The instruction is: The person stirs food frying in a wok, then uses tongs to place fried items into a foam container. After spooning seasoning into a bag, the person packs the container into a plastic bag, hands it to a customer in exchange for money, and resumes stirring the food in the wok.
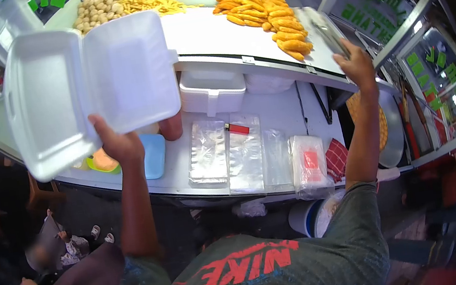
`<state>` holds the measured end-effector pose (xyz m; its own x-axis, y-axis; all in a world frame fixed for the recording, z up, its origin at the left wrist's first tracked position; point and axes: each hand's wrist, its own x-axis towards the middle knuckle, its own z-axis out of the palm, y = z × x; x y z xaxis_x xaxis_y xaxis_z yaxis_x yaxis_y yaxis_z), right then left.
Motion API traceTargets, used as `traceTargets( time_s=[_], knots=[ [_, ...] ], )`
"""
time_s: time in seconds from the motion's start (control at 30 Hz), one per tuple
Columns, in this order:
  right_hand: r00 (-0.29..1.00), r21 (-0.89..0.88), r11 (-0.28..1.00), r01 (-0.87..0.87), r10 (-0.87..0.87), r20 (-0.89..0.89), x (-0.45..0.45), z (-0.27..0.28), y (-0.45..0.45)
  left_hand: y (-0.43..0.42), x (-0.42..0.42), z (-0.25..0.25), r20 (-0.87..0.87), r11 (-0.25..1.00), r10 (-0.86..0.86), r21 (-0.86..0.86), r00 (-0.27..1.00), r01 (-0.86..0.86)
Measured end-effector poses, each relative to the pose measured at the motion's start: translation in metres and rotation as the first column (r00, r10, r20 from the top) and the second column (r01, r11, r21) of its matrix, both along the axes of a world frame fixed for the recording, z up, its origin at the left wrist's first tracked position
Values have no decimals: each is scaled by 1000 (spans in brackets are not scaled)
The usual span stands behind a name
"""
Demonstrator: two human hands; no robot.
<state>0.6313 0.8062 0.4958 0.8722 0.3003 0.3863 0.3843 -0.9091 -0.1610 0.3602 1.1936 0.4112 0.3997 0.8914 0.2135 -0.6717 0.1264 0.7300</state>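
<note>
My left hand point(120, 144) is closed on the edge of a white foam takeaway box point(128, 69), which is held up with its lid spread open. Both halves of the box have nothing in them. At the right end of the counter top, my right hand point(358, 64) grips metal tongs point(331, 34). Just left of the tongs lies a pile of golden, elongated fried pieces point(284, 22) on the white counter surface point(194, 35). Whether the tong tips touch anything is hard to see.
Round pale balls point(96, 11) and yellow fries point(145, 2) are heaped at the back left. On the lower shelf are a white bin point(211, 89), clear plastic bags point(207, 151), a red lighter point(238, 128), a blue tray point(154, 156) and a red checked cloth point(336, 158). People are at lower left.
</note>
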Motion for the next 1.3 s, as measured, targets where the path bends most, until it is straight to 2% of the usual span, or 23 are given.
traceTargets(
  time_s=[0.03,0.07,0.1,0.17,0.2,0.3,0.33,0.4,0.5,0.6,0.7,0.77,0.83,0.87,1.0,1.03,1.07,1.1,1.13,1.2,1.23,1.3],
  knots=[
    [998,-20,998,-54,54,11,-2,0,20,7,8,-2,-29,1000,19,12,999,-19],
    [990,-56,996,-67,60,-125,2,5,50,10,17,-3,-67,997,46,71,997,-41],
    [996,-149,986,-68,58,-71,13,-1,76,6,20,13,-34,998,-2,-55,999,0],
    [998,-273,960,-64,65,-4,34,-8,131,23,33,9,39,999,-16,-34,999,17],
    [985,-297,951,-84,125,121,45,-13,156,29,36,13,70,1000,-20,11,997,19],
    [1000,-535,845,-12,20,10,104,-15,236,33,31,46,-68,999,32,-9,997,-32],
    [998,-522,853,1,34,57,122,-22,256,50,32,41,-99,992,91,94,991,-82],
    [987,-489,872,23,57,147,150,-35,291,71,28,41,-103,990,119,88,988,-110],
    [980,-539,833,127,-21,197,180,-57,327,103,19,34,-85,988,115,115,990,-105],
    [984,-543,831,120,-26,177,196,-78,341,110,17,43,-92,981,142,146,986,-128],
    [984,-526,839,138,-54,171,200,-83,338,131,25,28,-139,991,50,128,989,-32],
    [985,-482,863,149,-85,151,206,-80,328,137,40,24,-111,993,-8,114,994,21],
    [986,-407,899,163,-139,88,202,-58,309,131,60,34,-148,996,-90,7,985,92],
    [986,-370,914,167,-165,37,198,-46,297,138,76,28,-180,993,-111,22,977,116],
    [976,-46,982,182,-186,-114,188,-10,240,144,147,16,-293,936,-329,28,898,352],
    [989,-17,996,82,-84,-120,194,-1,224,142,162,18,-326,910,-385,22,863,414],
    [950,163,987,-14,64,-307,212,3,203,137,176,17,-330,905,-400,8,855,426],
    [858,351,933,-79,243,-453,229,5,192,130,188,20,-337,902,-408,-8,848,431],
    [811,423,901,-102,321,-489,203,20,196,129,200,18,-437,910,-391,-54,810,410],
    [704,560,821,-114,464,-538,146,46,196,122,218,9,-470,919,-371,-63,801,389],
    [628,586,785,-201,562,-538,143,42,200,116,226,12,-482,915,-384,-80,788,396],
    [467,630,741,-233,654,-595,121,35,217,110,232,6,-380,855,-502,-81,777,513]
  ],
)
